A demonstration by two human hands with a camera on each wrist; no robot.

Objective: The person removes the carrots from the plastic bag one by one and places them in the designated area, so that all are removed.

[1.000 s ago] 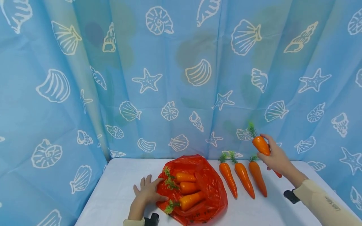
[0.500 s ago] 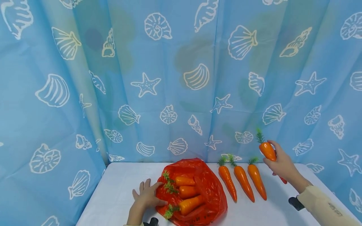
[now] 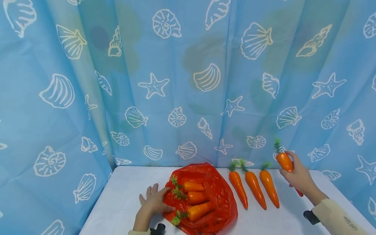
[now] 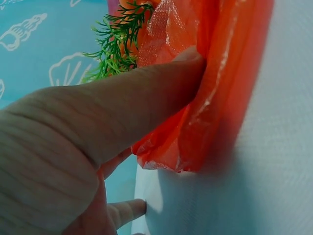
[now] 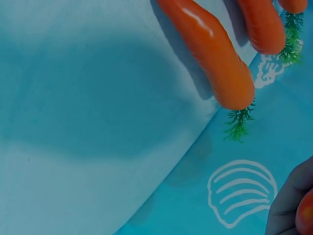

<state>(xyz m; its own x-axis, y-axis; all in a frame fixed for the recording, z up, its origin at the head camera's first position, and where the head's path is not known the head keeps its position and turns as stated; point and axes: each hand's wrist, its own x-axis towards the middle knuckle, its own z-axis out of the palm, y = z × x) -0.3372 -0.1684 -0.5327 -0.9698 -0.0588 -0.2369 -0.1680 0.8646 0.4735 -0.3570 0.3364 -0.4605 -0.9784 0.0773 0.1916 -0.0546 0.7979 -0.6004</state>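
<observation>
My right hand (image 3: 302,178) grips an orange carrot (image 3: 284,161) with a green leafy top, raised above the right side of the table, its top pointing up. Just left of it, three glossy carrots (image 3: 268,187) lie side by side with their leaves towards the curtain. A red plastic bag (image 3: 224,199) lies at the middle front, its mouth facing left, with three carrots (image 3: 199,212) inside. My left hand (image 3: 154,202), fingers spread, touches the mouth of the bag. In the left wrist view the thumb (image 4: 132,98) presses against the red film, its tip partly under a fold.
The white table (image 3: 117,195) ends at the back against a blue curtain (image 3: 176,81) printed with white shells and starfish. Curtain folds also stand at both sides. Near the wrists hang small black devices (image 3: 311,217).
My right hand, with its carrot, has moved right and down, away from the row of carrots. The left hand and the bag have hardly moved.
</observation>
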